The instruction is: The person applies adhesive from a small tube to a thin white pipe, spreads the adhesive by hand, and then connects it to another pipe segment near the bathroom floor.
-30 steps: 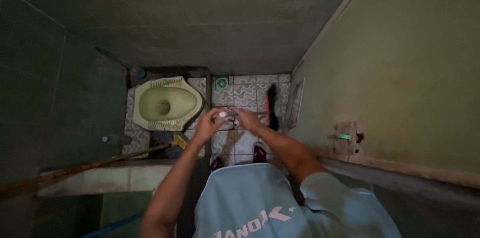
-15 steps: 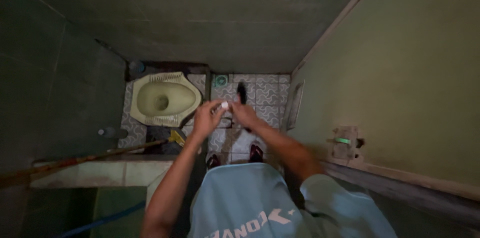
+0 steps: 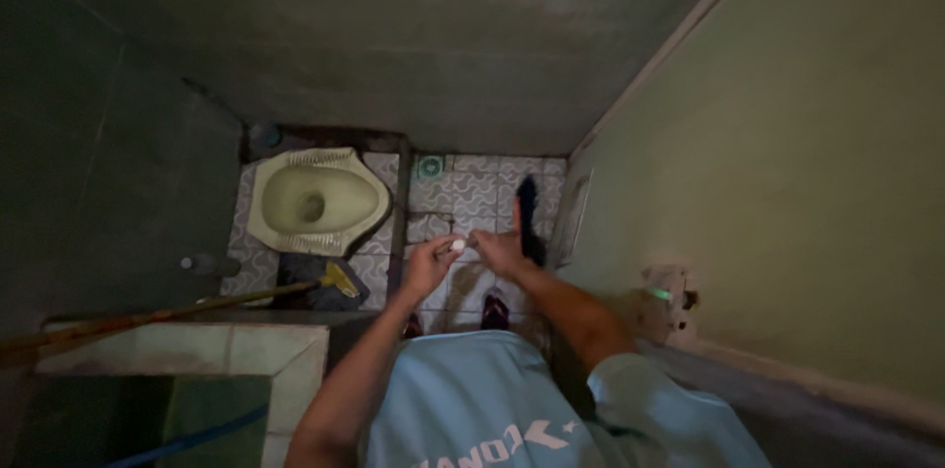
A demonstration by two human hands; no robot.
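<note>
Small white round object (image 3: 458, 246) is sitting between the two hands, held out in front of the body above the patterned tiled floor (image 3: 463, 194); too small to tell what it is, or whether it has a long axis or points any way. It reads as a round spot, nothing more.

Going left to right: long-handled broom (image 3: 177, 309) is lying across the tiled basin wall (image 3: 187, 345), yellow head toward the pale green squat toilet (image 3: 315, 200), probably parked there to be out of the way. Left hand (image 3: 430, 262) is curling its fingers in, fingertips pinching the white object on its left side. Right hand (image 3: 500, 249) is meeting it from the other side, fingers closed up near the object; cannot tell whether it is gripping or only touching. Both hands being brought together suggests a two-handed twist or pull. Dark slender item (image 3: 528, 204) is standing by the green wall (image 3: 787, 163).
</note>
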